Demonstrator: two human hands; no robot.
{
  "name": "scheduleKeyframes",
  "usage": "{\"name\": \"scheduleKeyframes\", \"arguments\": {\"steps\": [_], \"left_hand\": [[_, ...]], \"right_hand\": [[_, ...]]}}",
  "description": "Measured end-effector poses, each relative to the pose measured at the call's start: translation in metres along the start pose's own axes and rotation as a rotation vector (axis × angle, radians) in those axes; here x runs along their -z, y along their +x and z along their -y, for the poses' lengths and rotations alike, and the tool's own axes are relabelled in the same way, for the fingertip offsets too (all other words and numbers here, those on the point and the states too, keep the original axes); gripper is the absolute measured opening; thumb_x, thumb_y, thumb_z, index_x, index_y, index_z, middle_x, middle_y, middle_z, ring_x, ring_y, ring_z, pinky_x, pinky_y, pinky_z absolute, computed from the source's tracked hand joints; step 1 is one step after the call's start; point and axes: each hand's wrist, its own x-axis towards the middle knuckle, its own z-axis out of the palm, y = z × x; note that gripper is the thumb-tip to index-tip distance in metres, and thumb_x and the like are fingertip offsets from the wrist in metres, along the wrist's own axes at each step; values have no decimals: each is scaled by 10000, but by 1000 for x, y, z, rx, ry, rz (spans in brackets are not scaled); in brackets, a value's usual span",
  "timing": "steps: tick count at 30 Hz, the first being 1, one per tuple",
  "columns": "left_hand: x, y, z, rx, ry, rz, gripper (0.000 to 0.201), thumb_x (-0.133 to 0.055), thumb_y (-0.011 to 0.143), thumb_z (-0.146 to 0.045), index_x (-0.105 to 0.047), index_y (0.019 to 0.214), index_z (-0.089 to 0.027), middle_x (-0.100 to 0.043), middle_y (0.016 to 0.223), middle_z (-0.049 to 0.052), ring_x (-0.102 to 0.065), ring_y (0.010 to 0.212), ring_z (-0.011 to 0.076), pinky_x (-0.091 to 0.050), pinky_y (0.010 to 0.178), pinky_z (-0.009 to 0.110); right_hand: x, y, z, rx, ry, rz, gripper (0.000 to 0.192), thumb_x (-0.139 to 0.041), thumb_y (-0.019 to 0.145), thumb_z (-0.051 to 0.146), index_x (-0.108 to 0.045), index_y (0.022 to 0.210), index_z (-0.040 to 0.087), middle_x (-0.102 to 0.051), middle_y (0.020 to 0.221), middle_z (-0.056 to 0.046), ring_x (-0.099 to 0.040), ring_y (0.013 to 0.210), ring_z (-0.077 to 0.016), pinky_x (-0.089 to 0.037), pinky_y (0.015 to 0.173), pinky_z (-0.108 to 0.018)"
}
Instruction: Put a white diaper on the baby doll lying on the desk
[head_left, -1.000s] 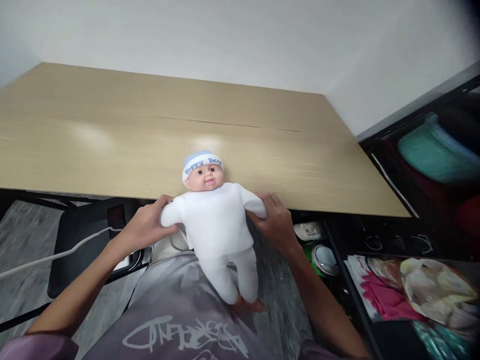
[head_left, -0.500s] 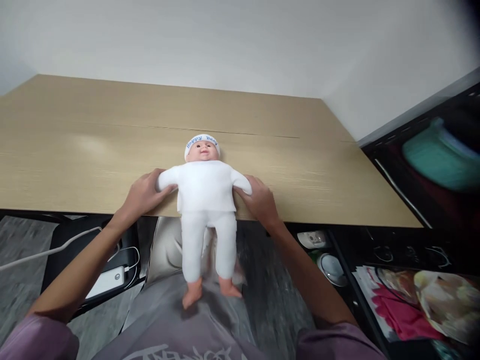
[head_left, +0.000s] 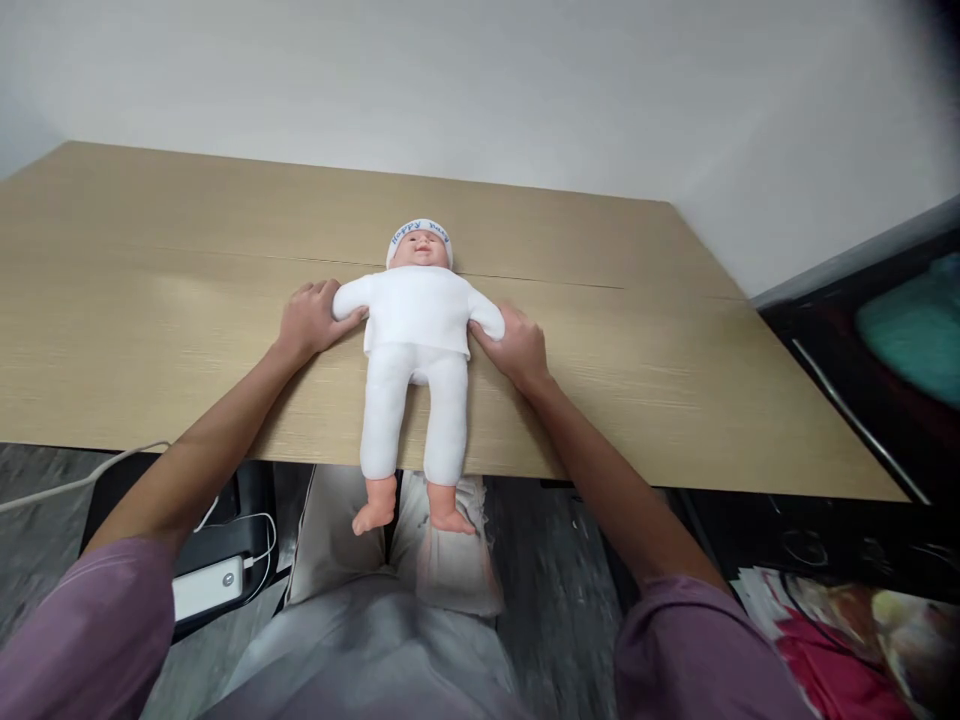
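Observation:
A baby doll (head_left: 418, 310) in white clothes and a white headband with blue lettering lies face up on the wooden table (head_left: 187, 370). Its head points to the far side, and its bare feet stick out past the near edge. My left hand (head_left: 313, 320) grips the doll's arm on the left, thumb on the near side. Around the arm on the right, my right hand (head_left: 517, 345) is closed in the same way. Both of the doll's hands are hidden in my grip.
A white power bank (head_left: 208, 590) with a cable rests on a black seat at lower left. Right of the table is a dark shelf holding a teal item (head_left: 911, 325). Below it lie a pink cloth (head_left: 836, 665) and other clutter. A white wall stands behind.
Both hands have moved the doll away from me, farther onto the table. Its legs, which hung over the edge, now lie mostly on the tabletop.

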Motion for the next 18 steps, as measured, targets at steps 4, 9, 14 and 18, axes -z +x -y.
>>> {"name": "scheduleKeyframes", "arguments": {"steps": [4,9,14,18], "left_hand": [[-15,32,11,-21,-29,-45,818,-438,998,-952,-734,1156,-207,-803,1079,195,-719,1056,413,-528,878,483],[-33,66,21,-57,-68,-57,832,-451,1005,-951,-753,1169,-193,-789,1117,199,-696,1107,410,-529,962,508],[-47,97,27,-80,-79,-112,793,-476,1036,-909,-738,1320,-217,-750,1348,196,-632,1319,440,-442,1179,581],[-55,122,30,-44,-72,-128,802,-516,1041,-908,-685,1407,-214,-721,1406,170,-610,1392,440,-342,1274,621]], "right_hand": [[-12,30,-9,8,24,-23,674,-500,1092,799,-744,1234,187,-839,1148,-208,-768,1008,-392,-563,864,-441],[-28,69,-22,16,50,-47,695,-499,1073,822,-748,1231,193,-848,1142,-200,-770,993,-386,-578,864,-452],[-47,107,-28,14,65,-111,716,-504,1063,865,-744,1190,202,-844,1091,-190,-750,965,-368,-584,864,-452],[-60,134,-36,15,49,-162,739,-474,1090,871,-731,1233,193,-826,1130,-190,-733,1010,-363,-591,919,-479]]}}
